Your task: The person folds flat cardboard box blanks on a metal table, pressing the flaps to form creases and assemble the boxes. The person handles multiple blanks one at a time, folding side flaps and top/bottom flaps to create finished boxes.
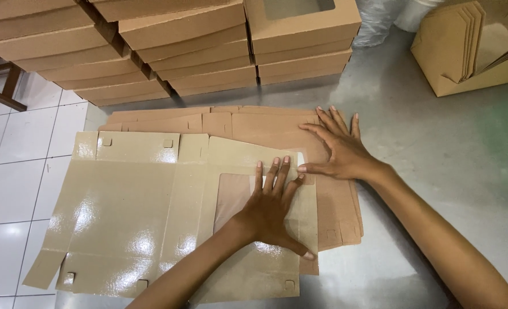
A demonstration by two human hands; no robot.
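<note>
Stacked folded boxes — steel table, tiled floor.

Your flat box blank lies unfolded, glossy inner side up, with a clear window panel near its right end. It overlaps a stack of flat brown blanks, matte side up, just behind and to its right.

flat box blank on table, box stacks behind
</note>
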